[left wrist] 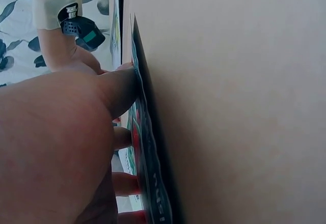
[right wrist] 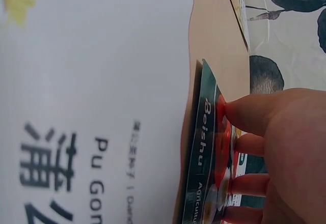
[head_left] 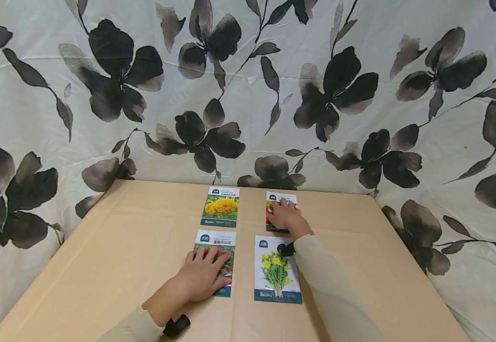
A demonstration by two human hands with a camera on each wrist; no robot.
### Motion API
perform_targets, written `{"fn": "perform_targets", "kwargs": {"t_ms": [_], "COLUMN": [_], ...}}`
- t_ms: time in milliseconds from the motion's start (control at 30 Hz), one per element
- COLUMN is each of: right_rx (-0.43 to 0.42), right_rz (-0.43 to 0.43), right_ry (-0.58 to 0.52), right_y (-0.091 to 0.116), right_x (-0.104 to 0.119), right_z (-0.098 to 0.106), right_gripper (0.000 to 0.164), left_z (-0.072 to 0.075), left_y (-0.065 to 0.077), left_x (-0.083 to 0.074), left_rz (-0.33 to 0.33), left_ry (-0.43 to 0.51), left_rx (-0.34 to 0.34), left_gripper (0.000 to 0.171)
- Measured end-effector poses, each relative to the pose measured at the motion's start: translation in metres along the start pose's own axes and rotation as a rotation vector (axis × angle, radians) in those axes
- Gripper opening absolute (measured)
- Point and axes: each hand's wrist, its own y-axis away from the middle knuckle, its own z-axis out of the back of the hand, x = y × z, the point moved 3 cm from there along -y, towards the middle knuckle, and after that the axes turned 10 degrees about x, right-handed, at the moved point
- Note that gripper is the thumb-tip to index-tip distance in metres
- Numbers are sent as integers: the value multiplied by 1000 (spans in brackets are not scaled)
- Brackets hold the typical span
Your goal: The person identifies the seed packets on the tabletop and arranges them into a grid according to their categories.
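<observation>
Several flat seed packets lie on the cardboard-coloured table. My left hand [head_left: 202, 275] rests spread on the near left packet [head_left: 229, 240], which shows red flowers and partly disappears under the fingers. In the left wrist view the thumb [left wrist: 125, 89] presses on that packet's face near its dark bottom band. The far right packet [head_left: 269, 223] is under my right hand [head_left: 285, 216], fingertips on its face; the right wrist view shows its red picture and "Beishu" band [right wrist: 201, 142]. Just below that hand lies a white packet [head_left: 269, 280] with yellow flowers.
The far left packet [head_left: 219, 206], with a yellow flower, lies untouched near the back edge. A floral curtain [head_left: 273, 118] hangs behind the table [head_left: 145, 228]. Dark wrist cameras are strapped on both wrists; the right one [head_left: 287, 250] is above the white packet.
</observation>
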Motion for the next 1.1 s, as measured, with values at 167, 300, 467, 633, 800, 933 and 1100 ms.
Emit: {"fn": "perform_targets", "kwargs": {"t_ms": [167,300,467,633,800,933,1100], "right_rx": [3,2,-1,-11,-3,1,-2], "right_rz": [15,20,26,28,30,35,32], "right_ry": [8,18,13,8,16,23,23], "right_y": [2,2,4,5,3,1,0], "right_x": [5,9,15,21,25,28,31], "right_z": [-1,-3,-5,-6,-6,-6,-5], "right_gripper": [62,62,62,61,62,62,62], "left_z": [6,9,11,7,-3,-7,-1], "left_y": [4,7,10,8,1,-1,1], "left_x": [-3,-5,-6,-3,3,5,2], "left_rz": [8,14,18,7,-3,-9,-1], "left_ry": [15,16,11,12,-2,-12,-4], "left_rx": [18,26,34,31,10,-10,9], "left_gripper": [67,66,67,67,69,69,69]}}
